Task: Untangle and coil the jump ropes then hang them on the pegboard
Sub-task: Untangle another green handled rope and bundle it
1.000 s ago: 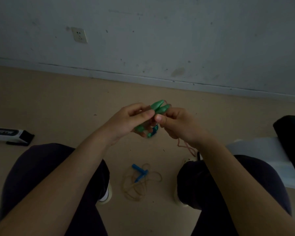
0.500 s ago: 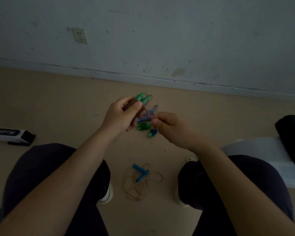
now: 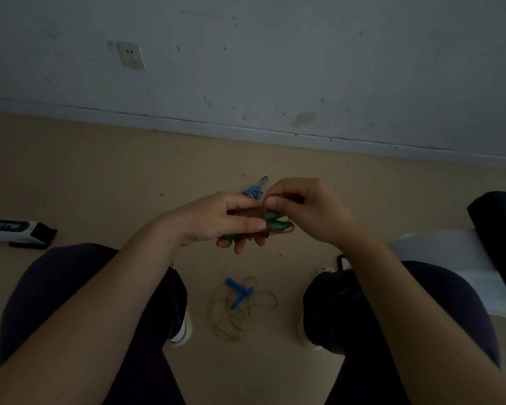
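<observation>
While both hands meet above the floor between the knees, status reads as follows.

Left hand [image 3: 216,219]: fingers curled round a bundle of green plastic jump-rope handles [image 3: 276,222] with reddish-brown cord; handle tips stick out to the right of the fingers, another green end shows below the palm.
Right hand [image 3: 307,209]: thumb and forefinger pinch the reddish-brown cord [image 3: 284,229] just above the green handles, touching the left hand's fingertips.
Striped rope: a blue-and-white braided rope end [image 3: 254,191] pokes up behind the left knuckles; can't tell which hand holds it.
Floor rope: second jump rope with blue plastic handles [image 3: 240,293] and tan cord [image 3: 240,314] lies in a loose tangle on the beige floor [image 3: 100,171] between the two feet, well below the hands.
Legs: dark trousers, both knees in frame, a white shoe [image 3: 184,328] beside the tangle.
Left edge: long white-and-black box [image 3: 15,230] flat on the floor.
Right edge: white sheet [image 3: 438,252] under a black object [image 3: 500,229], partly cropped.
Wall: scuffed grey-white wall with a white socket plate [image 3: 130,55] upper left.
Light: dim, fine detail in the grip is hard to read.
</observation>
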`<state>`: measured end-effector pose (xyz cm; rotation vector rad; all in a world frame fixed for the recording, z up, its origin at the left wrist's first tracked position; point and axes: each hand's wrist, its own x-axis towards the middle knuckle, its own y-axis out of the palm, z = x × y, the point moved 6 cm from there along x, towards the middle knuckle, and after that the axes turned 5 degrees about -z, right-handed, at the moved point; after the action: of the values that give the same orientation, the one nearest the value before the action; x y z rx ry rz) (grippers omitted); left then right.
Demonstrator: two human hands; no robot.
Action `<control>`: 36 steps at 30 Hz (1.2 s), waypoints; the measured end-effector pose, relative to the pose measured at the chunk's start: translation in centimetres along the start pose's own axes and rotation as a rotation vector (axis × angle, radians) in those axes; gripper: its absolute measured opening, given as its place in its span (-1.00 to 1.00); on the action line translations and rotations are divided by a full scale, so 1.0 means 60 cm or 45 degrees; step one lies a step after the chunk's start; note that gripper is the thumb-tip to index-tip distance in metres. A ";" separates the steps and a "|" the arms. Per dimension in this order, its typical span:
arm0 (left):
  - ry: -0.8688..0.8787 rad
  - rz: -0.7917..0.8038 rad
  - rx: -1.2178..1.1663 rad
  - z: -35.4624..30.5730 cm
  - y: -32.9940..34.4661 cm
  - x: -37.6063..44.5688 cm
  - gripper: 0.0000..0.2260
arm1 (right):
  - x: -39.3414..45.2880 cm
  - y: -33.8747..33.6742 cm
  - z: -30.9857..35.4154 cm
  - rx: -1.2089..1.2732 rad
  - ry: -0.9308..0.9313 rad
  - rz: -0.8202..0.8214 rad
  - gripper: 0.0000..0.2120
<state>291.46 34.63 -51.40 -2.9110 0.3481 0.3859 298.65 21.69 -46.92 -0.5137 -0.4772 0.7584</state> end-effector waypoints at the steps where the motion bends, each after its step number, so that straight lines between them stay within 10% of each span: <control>1: 0.000 0.002 -0.002 -0.002 0.000 -0.001 -0.83 | 0.001 -0.004 -0.006 0.052 0.049 -0.018 -0.89; 13: 0.106 -0.277 0.024 -0.005 -0.002 0.000 -0.95 | -0.003 0.009 -0.021 0.311 0.325 0.076 -0.73; 24: 0.241 -0.533 -0.197 -0.016 -0.014 -0.003 -0.68 | -0.006 0.034 -0.018 0.640 0.443 0.148 -0.49; 36: 0.188 -0.885 -0.387 0.009 -0.052 0.003 -0.73 | -0.012 0.056 -0.036 0.280 0.485 0.176 -0.82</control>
<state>292.32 37.68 -51.47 -3.0976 -0.7544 0.1144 297.66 22.66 -50.76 -0.4740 -0.0032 0.8116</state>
